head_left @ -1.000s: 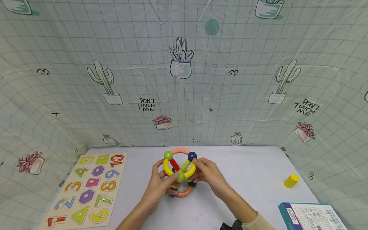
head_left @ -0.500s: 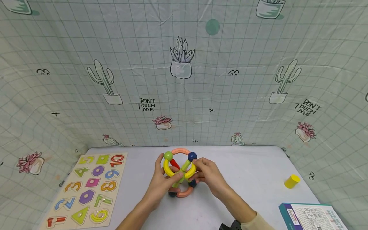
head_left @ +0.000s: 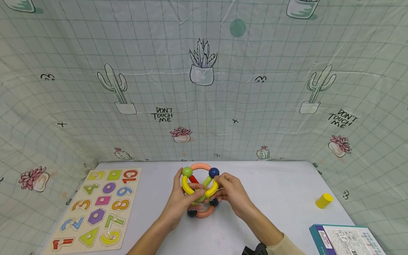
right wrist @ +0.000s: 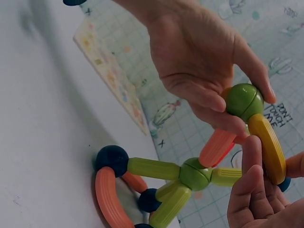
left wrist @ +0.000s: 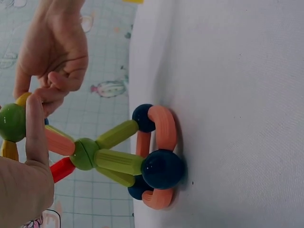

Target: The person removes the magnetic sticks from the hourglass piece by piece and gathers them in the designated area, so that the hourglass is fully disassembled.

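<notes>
"Gripping what?"
"Pinching toy frame [left wrist: 116,161] upright on table [left wrist: 237,118]: green ball [right wrist: 244,102] with left hand [head_left: 178,203], yellow stick [right wrist: 268,147] with right hand [head_left: 234,194]."
"Handling?"
"Probably light, stiff, apt to pull apart; best held gently, by green ball."

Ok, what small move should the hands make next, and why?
I'd probably ease the right hand off while the left hand steadies the top ring, testing balance: lower blue balls rest on the table, and the yellow rods appear to meet a green ball.
</notes>
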{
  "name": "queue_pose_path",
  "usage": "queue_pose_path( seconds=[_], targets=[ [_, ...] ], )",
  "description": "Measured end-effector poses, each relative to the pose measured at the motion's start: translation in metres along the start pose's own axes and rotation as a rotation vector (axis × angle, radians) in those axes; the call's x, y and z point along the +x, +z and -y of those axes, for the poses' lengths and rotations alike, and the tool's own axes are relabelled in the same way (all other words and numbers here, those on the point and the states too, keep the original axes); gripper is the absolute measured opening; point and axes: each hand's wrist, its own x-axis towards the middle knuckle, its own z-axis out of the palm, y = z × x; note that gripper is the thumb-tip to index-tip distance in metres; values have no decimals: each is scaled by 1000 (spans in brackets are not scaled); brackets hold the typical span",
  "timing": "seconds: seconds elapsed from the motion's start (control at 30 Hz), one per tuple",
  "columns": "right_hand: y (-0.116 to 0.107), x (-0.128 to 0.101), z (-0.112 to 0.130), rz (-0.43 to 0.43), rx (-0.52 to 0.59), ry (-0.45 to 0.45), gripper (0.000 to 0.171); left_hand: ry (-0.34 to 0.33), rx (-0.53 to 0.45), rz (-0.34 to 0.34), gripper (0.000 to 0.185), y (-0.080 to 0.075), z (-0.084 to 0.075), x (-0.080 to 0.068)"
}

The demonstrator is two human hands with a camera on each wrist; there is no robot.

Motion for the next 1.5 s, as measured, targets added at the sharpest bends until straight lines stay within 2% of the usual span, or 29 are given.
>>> queue_pose_path(
  seconds=[0.13, 0.33, 0.53, 0.73, 0.83, 1.0, 1.1, 1.23, 1.5],
  targets=[
    [0, 0, 1, -2, 3, 4, 29, -7, -32, 27, 109, -2, 2, 3],
    [1, -1, 0, 3, 23, 17, 35, -15, -63, 52, 104, -3, 3, 4],
    [-1, -4, 0, 56, 42, 35, 44, -16, -72, 52, 103, -2, 3, 3],
    [-5, -7, 2, 89, -2, 27, 44, -3, -80, 42, 96, -1, 3, 3],
    [-8, -9, 2, 109, -21, 23, 45, -2, -80, 39, 98, 0, 3, 3],
    [-14, -12, 1, 238, 44, 41, 45, -5, -77, 31, 97, 1, 4, 4],
    [-17, -14, 1, 311, 82, 55, 39, -10, -73, 28, 94, 1, 3, 5],
    [-19, -16, 1, 335, 44, 48, 31, -13, -76, 33, 92, 1, 3, 4],
    [-18, -18, 2, 331, -23, -2, 34, -11, -73, 32, 97, 1, 3, 4]
  ],
)
